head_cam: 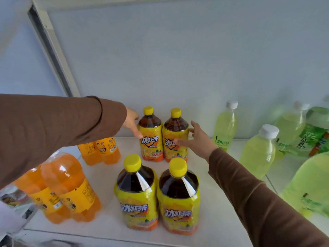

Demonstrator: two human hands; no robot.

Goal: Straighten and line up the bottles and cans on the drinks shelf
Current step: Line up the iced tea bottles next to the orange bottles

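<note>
While both hands bracket the rear pair of iced tea bottles (pixel 162 138) near the shelf's (pixel 201 168) back edge, the left hand (pixel 132 124) lies with straight fingers against the outer side of one bottle, and the right hand (pixel 192 138) rests spread fingers on the other. Neither grip closes round a bottle; pressing from both sides looks meant to square the two together. A front pair (pixel 157 195) stands directly ahead of them. Orange soda bottles (pixel 71 186) fill the left end, pale green bottles (pixel 258 150) the right.
</note>
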